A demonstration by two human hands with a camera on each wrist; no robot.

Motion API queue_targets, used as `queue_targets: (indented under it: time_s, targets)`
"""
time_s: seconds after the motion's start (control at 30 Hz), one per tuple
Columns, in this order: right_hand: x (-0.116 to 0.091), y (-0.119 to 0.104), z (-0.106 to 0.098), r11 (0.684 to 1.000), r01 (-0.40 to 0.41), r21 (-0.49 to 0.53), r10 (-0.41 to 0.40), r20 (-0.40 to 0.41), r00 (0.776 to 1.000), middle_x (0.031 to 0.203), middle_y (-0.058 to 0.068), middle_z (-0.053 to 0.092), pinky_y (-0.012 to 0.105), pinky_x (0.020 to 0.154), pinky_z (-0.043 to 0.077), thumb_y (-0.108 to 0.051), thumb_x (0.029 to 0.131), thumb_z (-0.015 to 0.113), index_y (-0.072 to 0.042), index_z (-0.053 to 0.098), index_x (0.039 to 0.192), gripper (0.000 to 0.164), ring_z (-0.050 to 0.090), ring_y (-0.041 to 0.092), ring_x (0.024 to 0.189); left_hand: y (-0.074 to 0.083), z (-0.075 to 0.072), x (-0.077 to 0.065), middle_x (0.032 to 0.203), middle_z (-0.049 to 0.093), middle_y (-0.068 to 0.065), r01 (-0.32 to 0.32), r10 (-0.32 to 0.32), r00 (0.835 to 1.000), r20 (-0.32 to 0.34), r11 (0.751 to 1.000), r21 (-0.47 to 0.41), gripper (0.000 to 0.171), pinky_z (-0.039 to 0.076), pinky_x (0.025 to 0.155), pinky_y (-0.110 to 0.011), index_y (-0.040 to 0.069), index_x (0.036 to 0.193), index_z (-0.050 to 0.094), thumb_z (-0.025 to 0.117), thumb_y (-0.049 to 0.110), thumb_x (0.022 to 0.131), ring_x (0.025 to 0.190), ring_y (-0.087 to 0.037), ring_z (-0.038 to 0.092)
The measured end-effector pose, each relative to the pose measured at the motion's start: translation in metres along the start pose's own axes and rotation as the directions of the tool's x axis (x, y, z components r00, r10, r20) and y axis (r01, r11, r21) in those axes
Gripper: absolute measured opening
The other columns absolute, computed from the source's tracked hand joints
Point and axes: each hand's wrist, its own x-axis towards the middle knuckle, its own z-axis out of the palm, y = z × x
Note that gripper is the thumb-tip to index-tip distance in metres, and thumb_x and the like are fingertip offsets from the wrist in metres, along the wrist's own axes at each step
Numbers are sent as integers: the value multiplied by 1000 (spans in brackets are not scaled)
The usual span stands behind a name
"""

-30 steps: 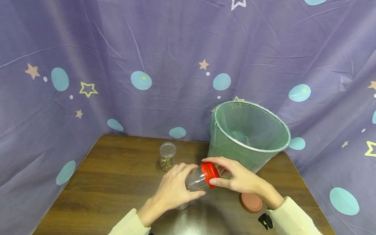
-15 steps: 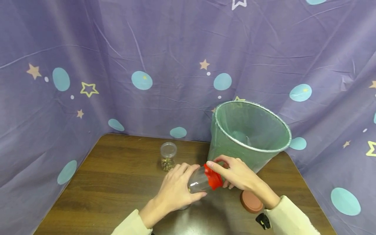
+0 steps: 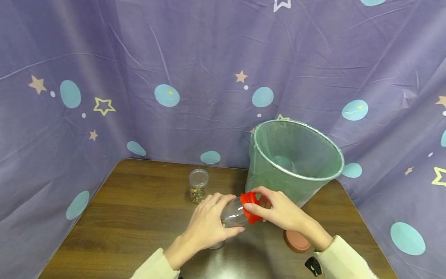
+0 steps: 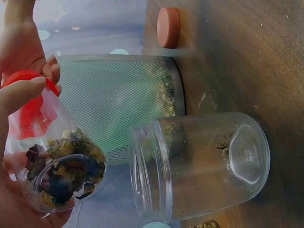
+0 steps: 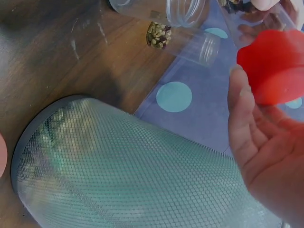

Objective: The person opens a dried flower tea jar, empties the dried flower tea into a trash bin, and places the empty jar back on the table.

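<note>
In my left hand (image 3: pixel 208 221) I grip a clear jar (image 3: pixel 232 214), tilted with its top toward the right. Dark and yellowish dried pieces (image 4: pixel 71 166) lie in its bottom end. A red lid (image 3: pixel 251 208) with a wavy skirt covers the top. My right hand (image 3: pixel 280 210) holds this lid, thumb on the near side and fingers round the far edge. Beneath the left hand stands a wide clear jar (image 4: pixel 209 161) without a lid, a few crumbs at its base; the hand hides most of it in the head view.
A green mesh bin (image 3: pixel 266 174) stands behind the right hand, yellowish bits showing through its lower wall. At the back lies the place of a smaller clear jar (image 3: pixel 198 192), part filled with dried pieces. A round reddish-brown lid (image 3: pixel 297 241) lies right on the wooden table (image 3: pixel 139 217).
The right hand has shifted its fingers and thumb about the red lid, and the lid has turned. The left hand keeps its grip on the tilted jar nearly in place.
</note>
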Motion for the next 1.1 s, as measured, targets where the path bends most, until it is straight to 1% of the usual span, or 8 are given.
queue_targets:
  time_s: [0.23, 0.5, 0.6, 0.73, 0.8, 0.9, 1.0, 1.1]
  targets:
    - [-3, 5, -4, 982, 185, 29, -186, 33, 982, 101, -4, 68, 23, 66, 56, -39, 89, 72, -23, 52, 131, 49, 64, 6, 85, -1, -3, -1, 104, 65, 9, 36, -35, 999, 23, 998, -56, 77, 51, 79, -30, 23, 127, 63, 85, 57, 61, 91, -8, 58]
    - [-5, 8, -7, 948, 276, 161, -293, 97, 951, 129, 3, 57, 30, 84, 58, -26, 87, 76, -19, 44, 139, 62, 63, 17, 106, -1, -3, -1, 103, 66, 8, 46, -44, 999, 32, 997, -63, 76, 50, 78, -30, 23, 126, 63, 85, 57, 62, 91, -8, 58]
    - [-6, 7, -7, 956, 241, 166, -258, 87, 962, 135, 3, 55, 29, 84, 57, -28, 89, 73, -21, 39, 144, 66, 63, 19, 108, 0, -3, -1, 104, 67, 7, 45, -44, 999, 26, 997, -58, 76, 51, 78, -30, 23, 126, 63, 85, 57, 62, 91, -9, 59]
    - [-5, 2, -6, 988, 127, 91, -130, 28, 991, 132, 4, 60, 26, 79, 56, -37, 94, 64, -26, 37, 146, 60, 65, 16, 103, 0, -3, -1, 104, 66, 8, 28, -27, 1000, 14, 999, -28, 77, 51, 78, -30, 23, 127, 63, 84, 58, 62, 91, -10, 60]
    - [-3, 0, -5, 998, 52, 42, -52, -6, 999, 123, 3, 65, 25, 75, 55, -42, 97, 58, -27, 43, 142, 50, 66, 12, 95, 0, -3, -1, 104, 66, 8, 9, -9, 1000, 10, 1000, -2, 78, 51, 77, -29, 23, 127, 63, 84, 59, 62, 91, -10, 59]
    - [0, -4, -3, 999, -53, -1, 53, -13, 999, 98, -2, 71, 26, 68, 51, -50, 100, 49, -25, 55, 128, 38, 64, 10, 75, 0, -2, 0, 104, 65, 8, -17, 17, 1000, 4, 999, 32, 78, 50, 76, -28, 22, 127, 63, 83, 60, 62, 89, -11, 59]
    - [2, -7, -1, 991, -131, 6, 131, 21, 991, 74, -2, 66, 29, 58, 50, -56, 99, 45, -21, 61, 114, 42, 62, 14, 57, 0, -1, 0, 103, 65, 7, -33, 33, 999, -1, 998, 46, 78, 49, 74, -28, 22, 126, 63, 83, 61, 61, 88, -11, 58]
    - [3, -9, 0, 983, -179, 30, 178, 51, 983, 63, 0, 63, 33, 50, 49, -60, 97, 45, -18, 61, 106, 46, 60, 19, 47, 0, 0, 0, 103, 65, 7, -38, 38, 999, -4, 998, 50, 78, 49, 73, -28, 22, 126, 63, 83, 61, 61, 88, -12, 58]
